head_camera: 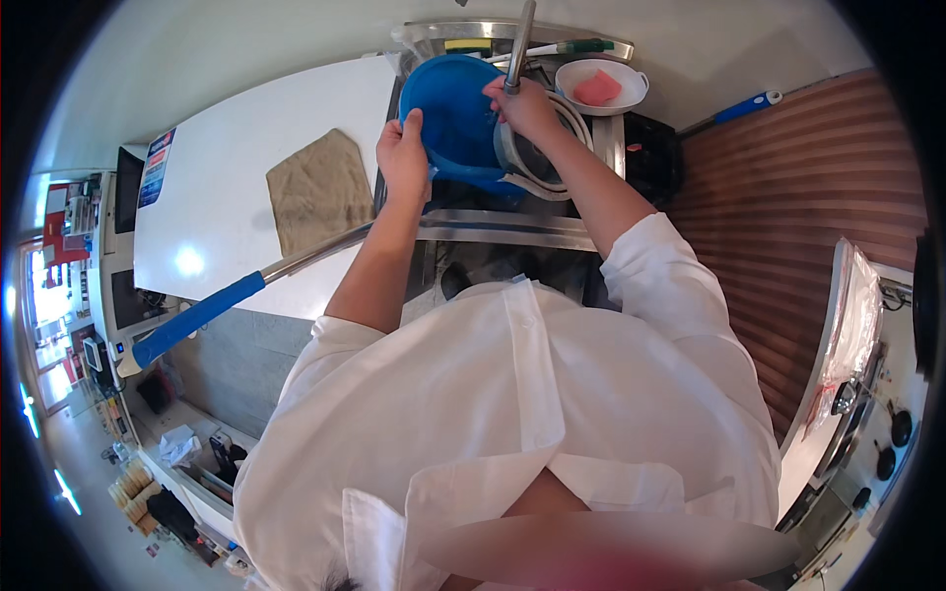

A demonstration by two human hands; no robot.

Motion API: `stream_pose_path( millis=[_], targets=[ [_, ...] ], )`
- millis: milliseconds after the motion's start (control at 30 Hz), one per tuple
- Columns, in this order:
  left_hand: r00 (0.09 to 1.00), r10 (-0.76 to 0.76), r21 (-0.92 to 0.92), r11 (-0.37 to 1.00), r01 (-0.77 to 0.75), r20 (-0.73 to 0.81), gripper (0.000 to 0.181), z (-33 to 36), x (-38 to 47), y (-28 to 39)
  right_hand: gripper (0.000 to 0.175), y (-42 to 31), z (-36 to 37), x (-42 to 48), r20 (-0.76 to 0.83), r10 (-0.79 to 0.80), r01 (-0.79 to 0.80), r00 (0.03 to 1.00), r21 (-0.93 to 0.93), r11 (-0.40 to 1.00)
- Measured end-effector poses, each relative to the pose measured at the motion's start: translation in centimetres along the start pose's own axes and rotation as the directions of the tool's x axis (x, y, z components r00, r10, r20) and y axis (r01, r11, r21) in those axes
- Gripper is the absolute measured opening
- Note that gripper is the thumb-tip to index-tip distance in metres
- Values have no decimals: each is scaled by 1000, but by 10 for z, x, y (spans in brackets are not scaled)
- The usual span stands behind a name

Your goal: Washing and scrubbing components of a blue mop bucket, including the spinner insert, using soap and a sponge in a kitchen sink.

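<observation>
A blue plastic bucket stands tilted in the sink, its open mouth facing up. My left hand grips the bucket's left rim, thumb uppermost. Over the bucket's right side, my right hand is at the lower end of a metal faucet spout. Its fingers are bent, and the spout partly covers them; whether they hold anything is unclear. Below the right wrist sits a round vessel with a pale rim, partly hidden by my forearm and overlapping the bucket's edge.
Left of the sink, a brown cloth lies on a white counter. A blue-gripped pole slants past my left forearm. Behind the sink are a yellow sponge, a green-and-white brush and a white bowl holding a pink cloth.
</observation>
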State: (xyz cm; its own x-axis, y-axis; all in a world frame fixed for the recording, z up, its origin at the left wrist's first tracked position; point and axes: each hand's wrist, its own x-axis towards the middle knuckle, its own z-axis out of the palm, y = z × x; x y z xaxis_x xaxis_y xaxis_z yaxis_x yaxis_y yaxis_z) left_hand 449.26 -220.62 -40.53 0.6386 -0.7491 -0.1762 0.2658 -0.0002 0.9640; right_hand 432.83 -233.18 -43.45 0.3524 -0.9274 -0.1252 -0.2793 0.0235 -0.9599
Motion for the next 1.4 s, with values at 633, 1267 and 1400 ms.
stream_pose_path(
  millis=[633,1267,1400],
  targets=[
    [914,-248,199,961,190,322,24,44,-9,-6,43,58,-48,-72,293,35,-26,955,-34,999],
    [770,-15,531,733,-425,638,54,118,73,-37,39,39,-45,-51,83,-116,139,990,-399,906],
    [854,-134,693,652,-306,503,39,91,68,-26,36,38,-22,-35,187,-250,292,950,-248,924]
  ],
)
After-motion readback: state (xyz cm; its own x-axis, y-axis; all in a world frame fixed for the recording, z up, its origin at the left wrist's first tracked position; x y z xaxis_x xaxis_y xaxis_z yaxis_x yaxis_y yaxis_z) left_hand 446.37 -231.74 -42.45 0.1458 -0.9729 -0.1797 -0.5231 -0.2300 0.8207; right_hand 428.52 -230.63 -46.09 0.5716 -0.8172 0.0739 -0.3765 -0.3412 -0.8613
